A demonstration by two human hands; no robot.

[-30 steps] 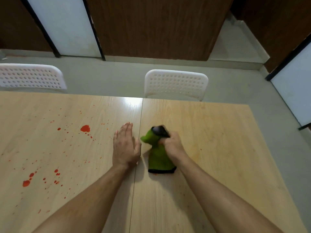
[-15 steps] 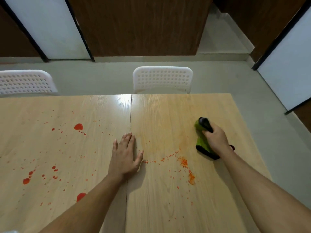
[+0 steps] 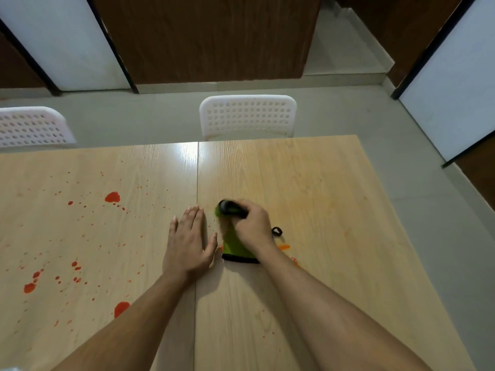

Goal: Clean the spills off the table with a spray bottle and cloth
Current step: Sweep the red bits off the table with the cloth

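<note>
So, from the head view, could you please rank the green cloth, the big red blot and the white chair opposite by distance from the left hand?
1. Green cloth, just right of the left hand.
2. Big red blot, far-left.
3. White perforated plastic chair, beyond the table edge.

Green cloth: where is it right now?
Head view: the cloth lies on the right table just right of the seam, gripped by the right hand, beside the flat left hand.

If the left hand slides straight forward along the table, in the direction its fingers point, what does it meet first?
Probably nothing: ahead of the left hand lies bare table along the seam to the far edge. The green cloth stays to its right.
</note>
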